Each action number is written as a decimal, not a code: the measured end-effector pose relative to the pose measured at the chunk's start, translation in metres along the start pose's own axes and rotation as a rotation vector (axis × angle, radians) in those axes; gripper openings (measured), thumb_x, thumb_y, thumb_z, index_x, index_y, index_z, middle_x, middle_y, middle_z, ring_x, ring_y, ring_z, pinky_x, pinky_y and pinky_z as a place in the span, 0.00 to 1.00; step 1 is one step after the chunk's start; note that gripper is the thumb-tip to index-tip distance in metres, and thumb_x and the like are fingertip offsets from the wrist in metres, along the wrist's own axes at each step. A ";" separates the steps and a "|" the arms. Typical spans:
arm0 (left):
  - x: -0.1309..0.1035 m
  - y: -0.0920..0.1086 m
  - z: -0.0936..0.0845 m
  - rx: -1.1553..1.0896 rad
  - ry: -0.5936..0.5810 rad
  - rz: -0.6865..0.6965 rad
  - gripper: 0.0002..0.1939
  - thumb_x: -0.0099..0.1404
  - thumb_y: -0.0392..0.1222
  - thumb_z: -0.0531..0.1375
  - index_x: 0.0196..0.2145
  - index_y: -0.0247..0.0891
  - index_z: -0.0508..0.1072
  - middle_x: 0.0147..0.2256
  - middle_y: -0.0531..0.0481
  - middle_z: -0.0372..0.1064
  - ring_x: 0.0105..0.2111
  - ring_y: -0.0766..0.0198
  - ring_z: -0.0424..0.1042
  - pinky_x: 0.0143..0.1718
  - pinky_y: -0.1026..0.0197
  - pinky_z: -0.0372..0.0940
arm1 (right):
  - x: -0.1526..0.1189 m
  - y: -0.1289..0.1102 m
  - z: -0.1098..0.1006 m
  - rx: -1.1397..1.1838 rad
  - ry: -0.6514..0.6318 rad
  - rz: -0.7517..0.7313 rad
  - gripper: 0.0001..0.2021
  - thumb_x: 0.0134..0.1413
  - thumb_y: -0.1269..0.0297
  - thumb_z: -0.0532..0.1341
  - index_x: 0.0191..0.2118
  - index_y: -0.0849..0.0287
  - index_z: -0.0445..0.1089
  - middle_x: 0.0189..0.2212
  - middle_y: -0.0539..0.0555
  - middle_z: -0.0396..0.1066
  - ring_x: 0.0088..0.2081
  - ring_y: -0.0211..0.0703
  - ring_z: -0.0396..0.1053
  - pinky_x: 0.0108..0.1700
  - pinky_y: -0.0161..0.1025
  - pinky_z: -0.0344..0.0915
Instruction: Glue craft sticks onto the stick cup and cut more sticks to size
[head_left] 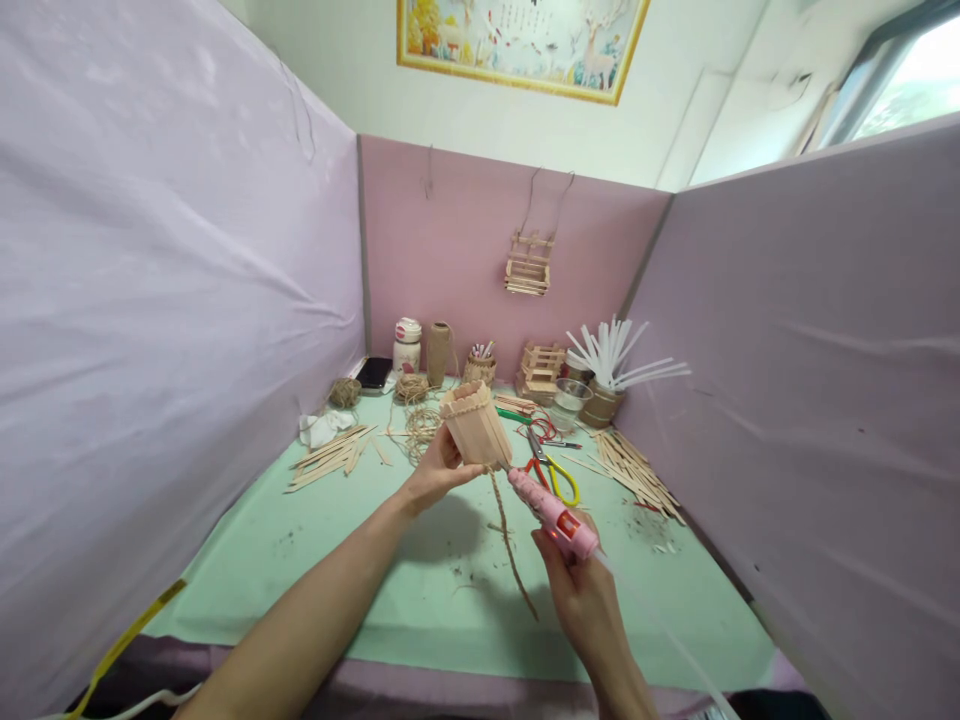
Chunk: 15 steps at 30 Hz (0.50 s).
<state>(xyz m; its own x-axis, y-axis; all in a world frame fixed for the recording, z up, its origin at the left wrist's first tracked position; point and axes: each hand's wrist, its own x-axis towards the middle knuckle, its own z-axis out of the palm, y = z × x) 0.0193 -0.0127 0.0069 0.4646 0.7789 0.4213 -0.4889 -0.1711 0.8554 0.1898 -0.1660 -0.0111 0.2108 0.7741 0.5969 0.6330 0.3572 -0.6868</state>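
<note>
My left hand point(442, 470) grips a small cup made of wooden craft sticks point(474, 430), tilted above the table, with a braided trim round its rim. From the cup's lower edge a braided twine cord point(508, 545) hangs down towards the table. My right hand point(581, 570) is wrapped round a pink hot glue gun point(551, 510), whose nozzle points at the cup's lower right edge, touching it or very close. A clear glue stick point(667, 630) trails from the gun's back end.
Scissors with red and yellow handles point(553, 470) lie just beyond the gun. Loose craft sticks point(634, 470) are spread right and left. Twine coils point(420, 430), a clear cup of liquid point(570, 402) and a pot of white glue sticks point(602, 403) stand behind. Cloth partitions point(810, 380) enclose the table.
</note>
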 end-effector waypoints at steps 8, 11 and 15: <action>0.000 0.002 0.001 0.010 -0.022 0.004 0.43 0.47 0.41 0.72 0.58 0.42 0.58 0.58 0.36 0.60 0.58 0.43 0.59 0.58 0.39 0.54 | 0.001 -0.001 -0.002 0.017 -0.014 0.044 0.16 0.61 0.60 0.55 0.52 0.55 0.67 0.44 0.57 0.69 0.46 0.50 0.67 0.48 0.45 0.64; 0.000 0.002 0.001 0.018 -0.020 -0.001 0.43 0.47 0.41 0.72 0.58 0.41 0.58 0.58 0.36 0.60 0.58 0.42 0.59 0.58 0.39 0.54 | 0.001 0.000 -0.002 0.020 -0.017 0.056 0.15 0.61 0.59 0.55 0.52 0.55 0.67 0.42 0.56 0.69 0.44 0.50 0.67 0.46 0.45 0.65; 0.000 0.002 0.001 0.016 -0.020 -0.010 0.43 0.47 0.43 0.72 0.57 0.40 0.58 0.58 0.35 0.60 0.58 0.42 0.59 0.58 0.39 0.53 | 0.000 0.001 -0.002 0.027 -0.020 0.079 0.16 0.61 0.58 0.55 0.52 0.56 0.66 0.44 0.57 0.67 0.45 0.50 0.66 0.48 0.45 0.63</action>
<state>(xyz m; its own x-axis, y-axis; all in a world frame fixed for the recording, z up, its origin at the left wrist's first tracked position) 0.0191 -0.0136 0.0086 0.4840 0.7687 0.4181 -0.4722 -0.1728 0.8644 0.1922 -0.1666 -0.0104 0.2442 0.8109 0.5318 0.5947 0.3080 -0.7427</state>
